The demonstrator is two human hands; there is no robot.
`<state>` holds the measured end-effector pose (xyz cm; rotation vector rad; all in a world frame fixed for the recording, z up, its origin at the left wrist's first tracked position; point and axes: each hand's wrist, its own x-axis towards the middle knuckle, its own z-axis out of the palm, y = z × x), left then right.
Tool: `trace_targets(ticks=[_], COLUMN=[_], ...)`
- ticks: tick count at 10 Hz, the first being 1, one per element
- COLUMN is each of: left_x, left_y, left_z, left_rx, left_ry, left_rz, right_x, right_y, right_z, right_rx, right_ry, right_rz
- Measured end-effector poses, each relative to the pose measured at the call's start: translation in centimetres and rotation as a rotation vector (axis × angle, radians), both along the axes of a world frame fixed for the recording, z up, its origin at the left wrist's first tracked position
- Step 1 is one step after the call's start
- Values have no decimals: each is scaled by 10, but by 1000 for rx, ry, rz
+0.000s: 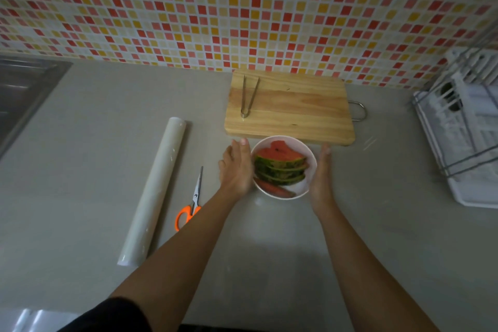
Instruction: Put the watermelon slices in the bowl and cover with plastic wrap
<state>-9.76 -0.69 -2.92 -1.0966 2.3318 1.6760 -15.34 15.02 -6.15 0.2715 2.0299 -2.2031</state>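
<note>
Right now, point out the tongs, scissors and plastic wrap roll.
tongs [244, 114], head view, hinge end.
scissors [198, 186], head view, blades.
plastic wrap roll [155, 190], head view, mid-length.

Dim, flat light, corners darker. Person's shadow fell on the counter [269, 264] at lower centre. Wide-angle bend curved the tiled wall [242, 8] along the top. Slight softness overall; dish rack [463, 143] at right edge smeared.

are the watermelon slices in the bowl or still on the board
In the bowl. The watermelon slices lie stacked inside it; the cutting board holds only tongs.
</note>
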Motion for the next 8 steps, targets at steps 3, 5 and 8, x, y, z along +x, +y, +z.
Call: trace_targets(ticks=[3,5,8], left_x=[-21,-41,1], left_y=[-2,-2,20], left_z=[76,161,294], left_rx=[-225,-567,-1062], left_ry=[345,395,314], left_rz=[-314,-616,-624], right_x=[-14,-22,24], right_y=[16,8,22], right_z=[84,182,324], right_rx=[404,850,1306], right_ry=[223,318,574], right_rz=[-45,233,240])
